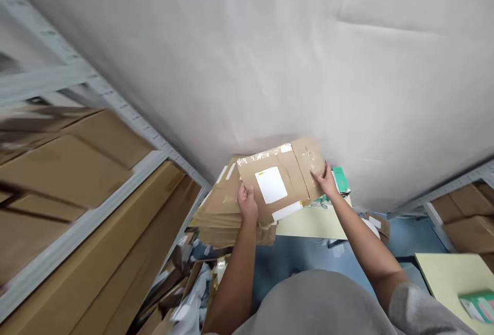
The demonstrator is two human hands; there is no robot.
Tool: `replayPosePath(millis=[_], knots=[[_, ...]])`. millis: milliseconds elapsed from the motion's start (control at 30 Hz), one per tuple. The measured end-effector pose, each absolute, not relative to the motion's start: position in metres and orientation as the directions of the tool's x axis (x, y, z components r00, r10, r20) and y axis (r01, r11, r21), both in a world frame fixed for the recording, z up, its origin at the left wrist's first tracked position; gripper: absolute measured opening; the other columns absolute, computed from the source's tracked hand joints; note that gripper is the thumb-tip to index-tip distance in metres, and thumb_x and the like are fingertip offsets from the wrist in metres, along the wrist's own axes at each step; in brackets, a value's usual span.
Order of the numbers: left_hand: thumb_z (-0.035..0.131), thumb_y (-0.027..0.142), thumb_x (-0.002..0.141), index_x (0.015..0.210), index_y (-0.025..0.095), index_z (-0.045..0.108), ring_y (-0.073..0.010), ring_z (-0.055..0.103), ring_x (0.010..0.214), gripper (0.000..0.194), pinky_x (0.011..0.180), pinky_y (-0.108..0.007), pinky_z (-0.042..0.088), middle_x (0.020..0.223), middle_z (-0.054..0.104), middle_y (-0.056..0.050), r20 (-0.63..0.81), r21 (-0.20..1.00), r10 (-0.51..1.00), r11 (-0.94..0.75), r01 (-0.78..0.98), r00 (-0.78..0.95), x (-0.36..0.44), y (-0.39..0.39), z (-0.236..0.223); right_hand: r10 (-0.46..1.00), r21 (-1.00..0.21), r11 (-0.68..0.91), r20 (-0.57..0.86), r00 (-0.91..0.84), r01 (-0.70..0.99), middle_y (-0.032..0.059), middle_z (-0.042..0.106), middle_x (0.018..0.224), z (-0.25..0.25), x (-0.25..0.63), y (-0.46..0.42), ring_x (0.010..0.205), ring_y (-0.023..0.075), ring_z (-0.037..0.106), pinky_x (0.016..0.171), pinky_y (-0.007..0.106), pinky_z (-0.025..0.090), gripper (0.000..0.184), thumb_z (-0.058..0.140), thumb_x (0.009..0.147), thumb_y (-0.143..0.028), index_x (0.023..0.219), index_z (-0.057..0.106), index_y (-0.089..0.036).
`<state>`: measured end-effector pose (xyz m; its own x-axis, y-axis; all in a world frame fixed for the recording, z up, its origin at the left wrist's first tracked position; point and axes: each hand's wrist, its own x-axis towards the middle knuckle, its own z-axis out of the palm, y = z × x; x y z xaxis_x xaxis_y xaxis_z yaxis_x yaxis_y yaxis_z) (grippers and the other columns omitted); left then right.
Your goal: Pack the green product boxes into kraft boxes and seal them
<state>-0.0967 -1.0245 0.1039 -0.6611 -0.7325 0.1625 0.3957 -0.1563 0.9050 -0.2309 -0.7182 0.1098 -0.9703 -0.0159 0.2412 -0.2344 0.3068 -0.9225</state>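
Left grip and right grip are clamped on the lower and right edges of a flattened cardboard mailer, which lies between them, held above a stack of flattened cardboard near a pale green surface. I judge the mailer light and stiff, though apt to fold along its creases; opposite edges, as now held, are the sound points for taking hold.

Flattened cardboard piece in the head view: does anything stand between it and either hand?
Nothing visible does: the left hand and the right hand both touch the flattened cardboard piece directly, at its lower and right edges.
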Motion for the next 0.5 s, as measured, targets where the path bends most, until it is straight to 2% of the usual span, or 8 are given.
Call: replayPosePath(millis=[100, 200, 400, 500], knots=[[0.08, 0.06, 0.089, 0.126, 0.022, 0.07, -0.0269, 0.076, 0.115, 0.053, 0.103, -0.04, 0.061, 0.124, 0.08, -0.011, 0.172, 0.918, -0.604, -0.189, 0.349, -0.778, -0.119, -0.969, 0.107, 0.12, -0.979, 0.169, 0.14, -0.983, -0.118, 0.0154, 0.071, 0.147, 0.104, -0.214, -0.642, 0.133, 0.0352, 0.068, 0.116, 0.051, 0.055, 0.083, 0.085, 0.08, -0.063, 0.149, 0.063, -0.022], [0.078, 0.059, 0.09, 0.125, 0.023, 0.07, -0.0287, 0.076, 0.116, 0.051, 0.104, -0.042, 0.062, 0.125, 0.079, -0.012, 0.181, 0.945, -0.452, -0.166, 0.281, -0.874, -0.138, -0.899, 0.111, 0.284, -0.994, 0.075, 0.103, -0.953, -0.085, 0.0146, 0.078, 0.131, 0.095, -0.183, -0.56, 0.119, 0.0345, 0.073, 0.107, 0.05, 0.06, 0.068, 0.087, 0.077, -0.059, 0.131, 0.069, -0.021], [0.083, 0.057, 0.087, 0.126, 0.023, 0.069, -0.0291, 0.076, 0.118, 0.053, 0.107, -0.044, 0.062, 0.132, 0.078, -0.013, 0.193, 0.976, -0.128, -0.078, 0.204, -0.973, -0.151, -0.724, 0.113, 0.583, -0.985, 0.091, 0.172, -0.794, -0.146, 0.0148, 0.072, 0.144, 0.08, -0.089, -0.393, 0.129, 0.0317, 0.069, 0.114, 0.047, 0.055, 0.072, 0.084, 0.079, -0.056, 0.138, 0.059, -0.023], [0.083, 0.058, 0.085, 0.125, 0.024, 0.069, -0.0294, 0.076, 0.12, 0.054, 0.109, -0.045, 0.061, 0.132, 0.078, -0.013, 0.164, 0.983, 0.058, -0.092, 0.158, -0.985, -0.146, -0.628, 0.106, 0.68, -0.992, 0.099, 0.128, -0.722, -0.082, 0.0138, 0.075, 0.135, 0.069, -0.03, -0.309, 0.123, 0.0307, 0.071, 0.108, 0.046, 0.057, 0.063, 0.077, 0.083, -0.061, 0.13, 0.06, -0.024]])
